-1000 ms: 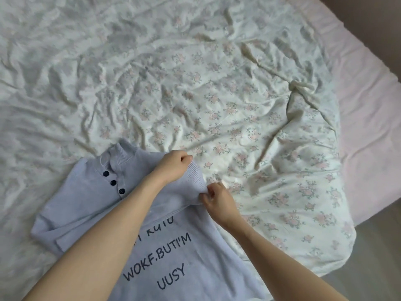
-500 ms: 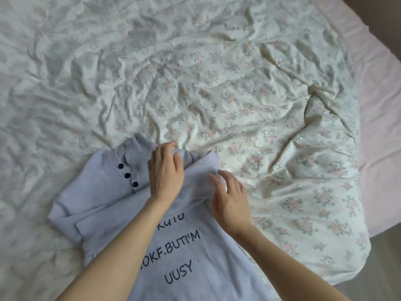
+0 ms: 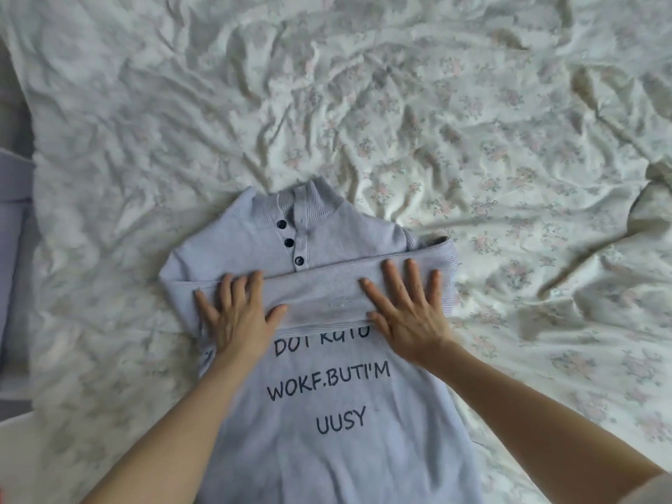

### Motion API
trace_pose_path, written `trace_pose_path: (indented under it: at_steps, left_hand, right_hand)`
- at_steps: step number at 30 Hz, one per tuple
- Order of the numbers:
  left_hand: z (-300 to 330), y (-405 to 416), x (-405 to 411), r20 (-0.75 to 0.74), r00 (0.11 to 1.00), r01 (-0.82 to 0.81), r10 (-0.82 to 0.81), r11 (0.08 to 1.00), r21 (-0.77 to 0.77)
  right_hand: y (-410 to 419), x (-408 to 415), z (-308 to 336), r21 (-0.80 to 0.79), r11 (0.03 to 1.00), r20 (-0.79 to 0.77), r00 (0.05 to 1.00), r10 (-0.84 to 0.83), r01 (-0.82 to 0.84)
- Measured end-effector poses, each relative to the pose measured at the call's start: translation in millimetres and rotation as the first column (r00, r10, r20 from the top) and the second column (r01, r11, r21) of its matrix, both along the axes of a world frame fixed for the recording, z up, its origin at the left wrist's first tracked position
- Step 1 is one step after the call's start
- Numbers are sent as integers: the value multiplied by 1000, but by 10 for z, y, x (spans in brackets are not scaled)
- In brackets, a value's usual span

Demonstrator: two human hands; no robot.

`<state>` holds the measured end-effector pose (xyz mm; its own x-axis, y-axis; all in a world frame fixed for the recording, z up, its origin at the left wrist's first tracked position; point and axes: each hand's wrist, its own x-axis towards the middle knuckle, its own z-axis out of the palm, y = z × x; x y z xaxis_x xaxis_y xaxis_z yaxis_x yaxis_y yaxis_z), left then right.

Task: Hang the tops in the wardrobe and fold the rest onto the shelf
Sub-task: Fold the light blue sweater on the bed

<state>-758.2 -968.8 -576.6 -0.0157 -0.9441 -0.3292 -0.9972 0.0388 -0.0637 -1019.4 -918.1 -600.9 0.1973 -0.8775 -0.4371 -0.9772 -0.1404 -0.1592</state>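
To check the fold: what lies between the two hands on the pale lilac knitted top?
In the head view, only the folded-over sleeve spans between left hand and right hand.

A pale lavender sweater (image 3: pixel 327 412) is lying face up on the floral bedsheet (image 3: pixel 472 140), collar pointing to twelve o'clock. Both sleeves are lying folded across its chest. The left hand (image 3: pixel 238 314) and right hand (image 3: pixel 407 314) are pressing flat on them, fingers spread.

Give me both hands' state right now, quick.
Left hand: open, fingers spread flat, pressing the folded sleeve of the lavender knit top.
Right hand: open, flat, pressing the same sleeve.
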Motion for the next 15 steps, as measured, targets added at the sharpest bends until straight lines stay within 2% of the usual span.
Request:
trace_pose_path:
  at_steps: [2,5,9,15]
  left_hand:
    - [50,3,135,1,999,52,-53,986,-161]
    - [120,6,323,-5,998,58,-61,967,-249]
    - [132,-12,449,-30,999,31,-38,977,-212]
    - [261,-196,422,-129,992,-25,2,984,-174]
  right_hand:
    - [24,85,39,-14,994,13,994,112,-112]
    - [25,223,51,13,982,56,981,185,-186]
    - [-40,336,89,15,984,105,979,172,-175]
    - [-118,341,151,37,990,48,990,132,-134]
